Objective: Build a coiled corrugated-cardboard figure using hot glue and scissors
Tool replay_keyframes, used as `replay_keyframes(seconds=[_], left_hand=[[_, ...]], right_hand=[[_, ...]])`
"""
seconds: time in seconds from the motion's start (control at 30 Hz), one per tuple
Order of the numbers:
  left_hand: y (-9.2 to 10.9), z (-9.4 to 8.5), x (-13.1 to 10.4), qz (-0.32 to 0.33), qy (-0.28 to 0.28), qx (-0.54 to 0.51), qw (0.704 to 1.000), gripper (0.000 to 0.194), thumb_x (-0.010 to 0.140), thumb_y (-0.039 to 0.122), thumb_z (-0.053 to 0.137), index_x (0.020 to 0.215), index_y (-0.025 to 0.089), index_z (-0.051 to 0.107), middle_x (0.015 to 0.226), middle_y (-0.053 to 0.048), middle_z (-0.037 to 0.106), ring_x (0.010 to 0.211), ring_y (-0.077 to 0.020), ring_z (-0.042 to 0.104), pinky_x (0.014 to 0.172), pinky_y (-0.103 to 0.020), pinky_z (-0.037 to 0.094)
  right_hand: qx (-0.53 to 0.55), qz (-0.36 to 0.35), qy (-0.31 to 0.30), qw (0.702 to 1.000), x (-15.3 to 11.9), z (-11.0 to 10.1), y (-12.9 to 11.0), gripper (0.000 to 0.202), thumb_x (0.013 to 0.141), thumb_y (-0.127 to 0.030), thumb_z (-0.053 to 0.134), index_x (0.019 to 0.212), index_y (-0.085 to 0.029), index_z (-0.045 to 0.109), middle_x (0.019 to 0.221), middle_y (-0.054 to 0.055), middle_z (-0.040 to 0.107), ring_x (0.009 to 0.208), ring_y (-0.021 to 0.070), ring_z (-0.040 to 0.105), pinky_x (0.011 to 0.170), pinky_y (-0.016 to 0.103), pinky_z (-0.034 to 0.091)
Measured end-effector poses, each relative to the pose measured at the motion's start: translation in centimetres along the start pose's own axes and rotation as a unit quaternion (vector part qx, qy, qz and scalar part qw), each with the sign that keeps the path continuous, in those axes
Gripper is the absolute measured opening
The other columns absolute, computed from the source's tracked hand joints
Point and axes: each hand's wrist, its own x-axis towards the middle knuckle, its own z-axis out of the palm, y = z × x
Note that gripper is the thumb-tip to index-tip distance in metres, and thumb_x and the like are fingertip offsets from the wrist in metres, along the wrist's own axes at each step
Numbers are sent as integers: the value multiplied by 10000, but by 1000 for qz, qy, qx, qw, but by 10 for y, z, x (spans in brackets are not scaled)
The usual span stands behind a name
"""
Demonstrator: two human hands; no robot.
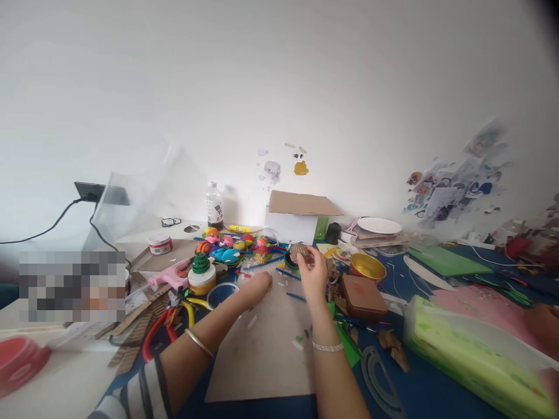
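Observation:
My right hand pinches a small brown, ridged, rounded piece between thumb and fingers, just above a dark round container. What the brown piece is made of, I cannot make out. Closed, with its fingertips turned away from view, my left hand hovers over the pale board; anything in it is hidden. Small paper scraps are scattered on this board. Left of my left hand are a ring-shaped rim and a white-lidded jar topped by a green coiled cone.
Colourful craft figures sit behind my hands, near a bottle and a white box. A pink glue gun and red-handled tool lie left. At right are a brown tin, gold bowl and green tissue pack.

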Motion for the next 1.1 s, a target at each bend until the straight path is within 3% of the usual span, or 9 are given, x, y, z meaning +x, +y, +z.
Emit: replay_keyframes(seconds=[0.13,0.2,0.33,0.47,0.63,0.83,0.9,1.0,1.1], left_hand=[[25,7,-26,-25,55,49,997,323,869,297,533,1158,154,528,1207,-97,546,1074,-249,540,889,-483,445],[39,18,-46,-42,90,63,993,407,883,291,483,1228,75,495,1297,-210,481,1238,-356,390,970,-583,323],[48,42,-83,21,74,34,997,563,876,481,391,1367,207,362,1450,-80,345,1349,-292,234,1085,-514,207],[43,51,-103,-133,109,36,984,670,863,475,393,1365,36,331,1460,-199,212,1353,-365,148,1085,-530,186],[33,58,-123,96,53,-18,994,649,859,532,370,1406,204,251,1462,-83,253,1348,-286,227,1082,-463,256],[9,58,-140,-60,131,19,989,620,886,472,350,1364,77,352,1432,-163,291,1314,-313,300,1055,-459,323],[7,58,-142,-4,136,31,990,576,888,424,380,1380,130,331,1440,-129,292,1321,-294,293,1064,-455,311],[7,61,-146,173,108,42,978,638,852,412,481,1415,270,216,1447,-47,296,1319,-259,310,1061,-419,327],[-3,69,-153,206,143,55,967,703,845,408,501,1427,289,124,1435,-45,322,1290,-260,368,1022,-377,385]], right_hand=[[-9,-10,-27,1000,-2,3,3,381,816,-413,490,1055,-131,584,1007,143,606,908,247,564,741,360,489],[-17,-20,-60,998,-4,4,4,369,814,-402,489,1043,-131,591,993,144,618,899,256,574,758,381,484],[-39,-58,-153,986,-11,9,4,295,787,-346,531,1004,-171,628,956,115,646,898,272,583,801,408,464],[-63,-92,-222,969,-20,16,1,261,750,-238,553,988,-204,655,938,86,669,911,280,577,827,421,455],[-78,-115,-253,958,-36,13,-8,355,747,-186,532,1092,-178,616,1109,90,645,1015,271,561,891,423,454],[-77,-154,-220,960,-92,-40,-15,382,832,-225,489,1212,-220,527,1198,75,601,1109,243,543,919,401,467],[-95,-156,-204,962,-113,-62,-11,378,841,-233,497,1218,-245,519,1188,68,613,1088,248,566,886,395,495],[-155,-157,-187,957,-142,-86,0,388,843,-237,505,1229,-259,525,1166,64,635,1052,271,597,853,416,517],[-214,-151,-182,948,-165,-97,10,404,839,-257,495,1240,-269,538,1169,51,637,1023,287,615,809,416,544]])
